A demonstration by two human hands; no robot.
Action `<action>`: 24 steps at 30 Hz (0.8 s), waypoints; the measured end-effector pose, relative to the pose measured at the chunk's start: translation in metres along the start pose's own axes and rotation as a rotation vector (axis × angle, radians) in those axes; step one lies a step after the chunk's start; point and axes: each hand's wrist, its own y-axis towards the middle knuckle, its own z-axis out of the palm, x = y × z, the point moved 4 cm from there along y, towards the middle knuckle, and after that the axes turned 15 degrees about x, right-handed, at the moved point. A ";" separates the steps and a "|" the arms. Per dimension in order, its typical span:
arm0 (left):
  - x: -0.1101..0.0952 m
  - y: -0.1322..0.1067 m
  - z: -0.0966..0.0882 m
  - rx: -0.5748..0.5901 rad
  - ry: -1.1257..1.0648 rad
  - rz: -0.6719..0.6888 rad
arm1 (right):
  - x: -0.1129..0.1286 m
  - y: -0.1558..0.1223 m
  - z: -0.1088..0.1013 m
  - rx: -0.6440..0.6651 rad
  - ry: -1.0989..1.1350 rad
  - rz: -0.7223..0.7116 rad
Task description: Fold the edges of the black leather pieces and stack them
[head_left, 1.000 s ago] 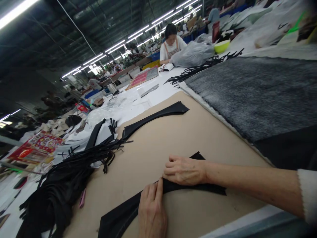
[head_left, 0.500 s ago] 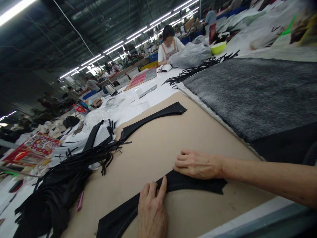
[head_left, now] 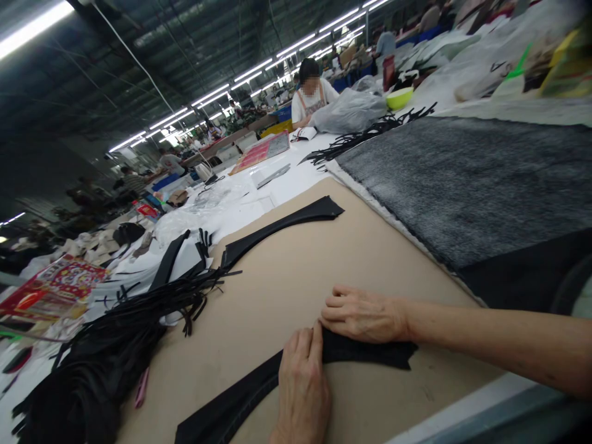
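Note:
A curved black piece of fabric or leather (head_left: 240,401) lies across the tan board (head_left: 277,290) in front of me. My left hand (head_left: 304,379) is closed on its middle, the fingers close together at the upper edge and the thumb hidden. Just to the right, my right hand (head_left: 358,314) has its fingers bent and gripping the same upper edge. The fingertips of both hands nearly meet. Farther up the board rests another curved black piece (head_left: 282,227), apart from both hands.
Black strips (head_left: 87,376) heap over the board's left side, with a pink-handled tool (head_left: 142,387) beside them. Grey fuzzy material (head_left: 472,185) covers the right. Beyond are a metal ruler-like piece (head_left: 272,176), a plastic bag (head_left: 349,111), a yellow-green bowl (head_left: 399,98) and a seated co-worker (head_left: 312,95).
My left hand has slid right and up along the black piece, closing the gap to my right hand. My right hand stays on the upper edge. The view has shifted slightly.

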 end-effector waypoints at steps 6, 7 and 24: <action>0.001 0.000 0.000 0.016 0.015 -0.007 | -0.006 -0.004 -0.004 -0.004 -0.010 -0.021; 0.001 0.001 -0.001 0.030 0.018 -0.016 | -0.008 -0.006 -0.004 -0.015 -0.005 -0.024; -0.013 0.021 -0.005 0.116 0.293 -0.017 | -0.024 -0.050 -0.002 0.043 -0.023 0.055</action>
